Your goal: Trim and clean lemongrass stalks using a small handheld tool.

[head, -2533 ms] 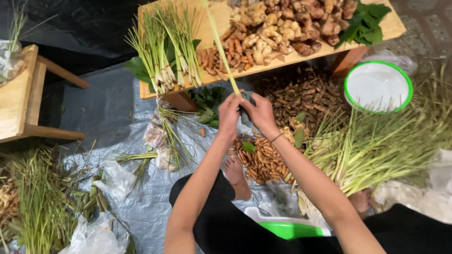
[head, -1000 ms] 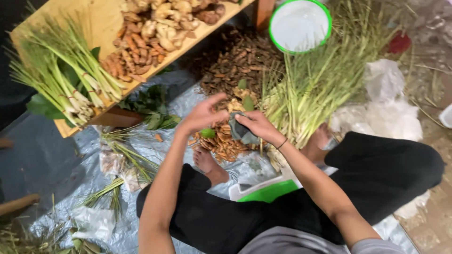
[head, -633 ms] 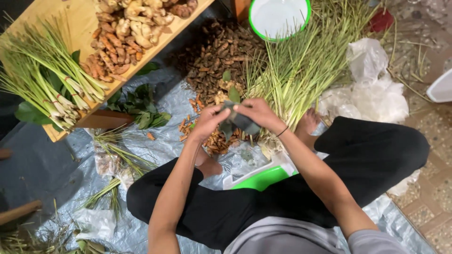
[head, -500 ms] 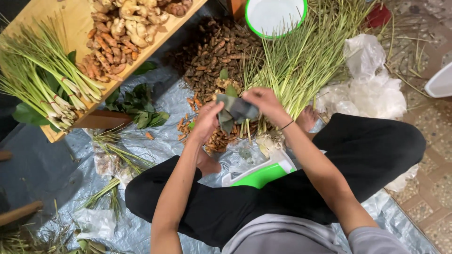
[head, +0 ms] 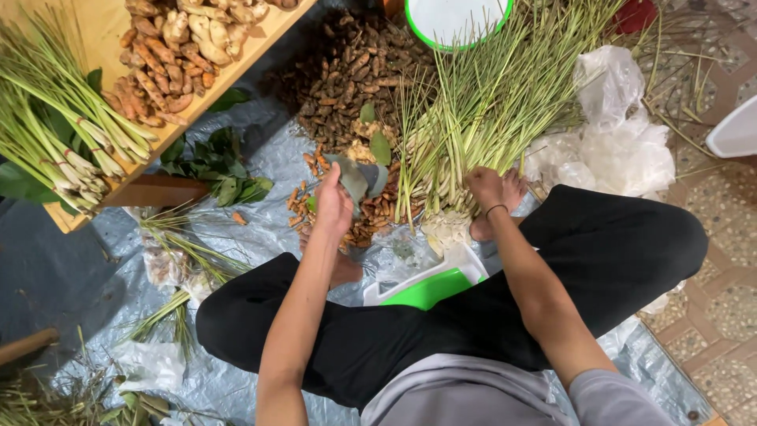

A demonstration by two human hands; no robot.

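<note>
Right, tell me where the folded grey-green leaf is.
In the head view, the folded leaf is just left of centre, held in the left hand above the small orange-brown roots, beside the lemongrass pile.

The person is wearing black trousers (head: 615,252) and a grey short-sleeved top (head: 465,398). Both forearms are showing bare, a thin dark band (head: 495,210) is circling the right wrist, and the feet are going unshod.

clear plastic bags (head: 623,134): crumpled heap, translucent white, right of centre | clear plastic bag (head: 146,364): crumpled, lower left on grey tarp | clear plastic wrap (head: 162,264): around green stalks, left of centre | labels, signs, screens: none
</note>
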